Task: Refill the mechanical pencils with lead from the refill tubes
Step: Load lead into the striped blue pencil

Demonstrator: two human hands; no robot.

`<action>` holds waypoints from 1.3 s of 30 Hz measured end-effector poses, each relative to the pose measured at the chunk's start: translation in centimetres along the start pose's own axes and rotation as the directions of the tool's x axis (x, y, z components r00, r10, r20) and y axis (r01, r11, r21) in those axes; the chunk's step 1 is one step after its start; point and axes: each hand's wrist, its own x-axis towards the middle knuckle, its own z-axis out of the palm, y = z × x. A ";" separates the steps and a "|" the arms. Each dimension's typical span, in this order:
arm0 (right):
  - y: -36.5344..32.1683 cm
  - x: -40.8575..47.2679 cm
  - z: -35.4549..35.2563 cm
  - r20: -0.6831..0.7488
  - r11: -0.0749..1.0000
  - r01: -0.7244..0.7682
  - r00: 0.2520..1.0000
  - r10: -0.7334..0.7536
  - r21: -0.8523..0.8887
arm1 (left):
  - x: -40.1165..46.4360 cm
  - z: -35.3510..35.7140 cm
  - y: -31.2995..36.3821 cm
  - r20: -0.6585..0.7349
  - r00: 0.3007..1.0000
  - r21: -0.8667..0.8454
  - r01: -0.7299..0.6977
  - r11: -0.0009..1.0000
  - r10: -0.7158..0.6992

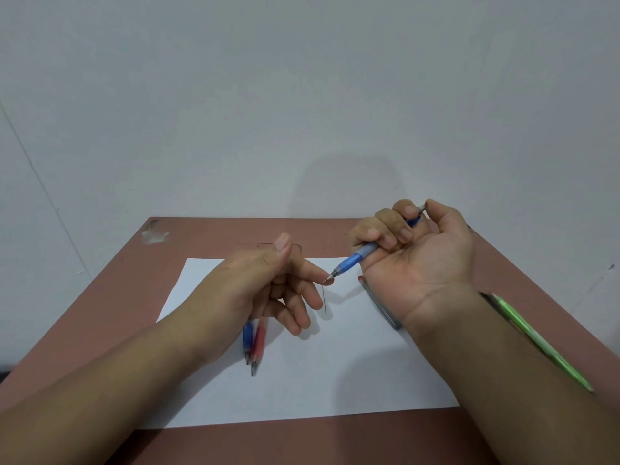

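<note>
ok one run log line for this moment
right hand: grips blue mechanical pencil | left hand: forefinger at its tip | loose lead: on white paper sheet

Four mechanical pencils show: a blue one [362, 255] in the right hand [416, 250], a blue one [247, 340] and a red one [258, 344] under the left hand [255, 290], a green one [536, 340] by the right forearm. One loose lead [325, 302], one grey tube [382, 305], one paper sheet [335, 374], one table [214, 236]

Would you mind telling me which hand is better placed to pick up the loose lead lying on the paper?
Left. The left hand holds nothing and hovers right beside the lead, while the right hand has its grip full with the blue pencil.
</note>
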 end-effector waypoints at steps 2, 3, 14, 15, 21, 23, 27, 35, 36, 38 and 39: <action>0.0 -0.1 0.0 0.001 1.000 0.002 1.000 -0.002 -0.004 | 0.0 0.0 0.0 -0.002 1.000 0.008 -0.006 1.000 0.006; 0.0 -0.1 0.1 0.001 1.000 0.003 1.000 -0.003 -0.007 | 0.0 0.0 0.0 -0.003 1.000 0.013 -0.008 1.000 0.008; -0.2 -0.2 0.3 0.014 0.999 0.025 1.000 -0.025 -0.025 | -0.1 0.0 0.0 0.019 0.999 0.026 -0.035 0.999 0.035; -0.1 -0.3 0.3 0.013 0.999 0.026 1.000 -0.026 -0.027 | -0.1 0.0 0.0 0.021 0.999 0.031 -0.037 0.999 0.036; -0.1 -0.4 0.4 0.024 0.999 0.010 1.000 -0.009 -0.048 | -0.2 -0.1 0.0 0.006 0.997 0.132 -0.074 0.988 0.074; -0.1 -0.5 0.5 0.028 0.998 0.004 1.000 -0.002 -0.061 | -0.3 0.0 0.0 -0.005 0.995 0.189 -0.094 0.978 0.096; -0.1 -0.5 0.6 0.040 0.997 -0.004 0.999 0.007 -0.076 | -0.5 -0.1 0.1 -0.014 0.993 0.276 -0.106 0.955 0.114; -0.2 -0.6 0.6 0.067 0.993 0.015 0.998 -0.007 -0.118 | -0.7 0.0 0.2 -0.017 0.992 0.332 -0.113 0.936 0.126; -0.2 -0.6 0.6 0.069 0.993 0.018 0.998 -0.009 -0.121 | -0.6 0.0 0.2 -0.016 0.992 0.332 -0.114 0.936 0.126; -0.2 -0.6 0.7 0.069 0.992 0.022 0.998 -0.013 -0.127 | -0.6 0.0 0.1 -0.011 0.992 0.333 -0.117 0.936 0.127; -0.2 -0.7 0.7 0.067 0.991 0.025 0.998 -0.016 -0.132 | -0.7 0.0 0.1 -0.009 0.991 0.337 -0.120 0.934 0.131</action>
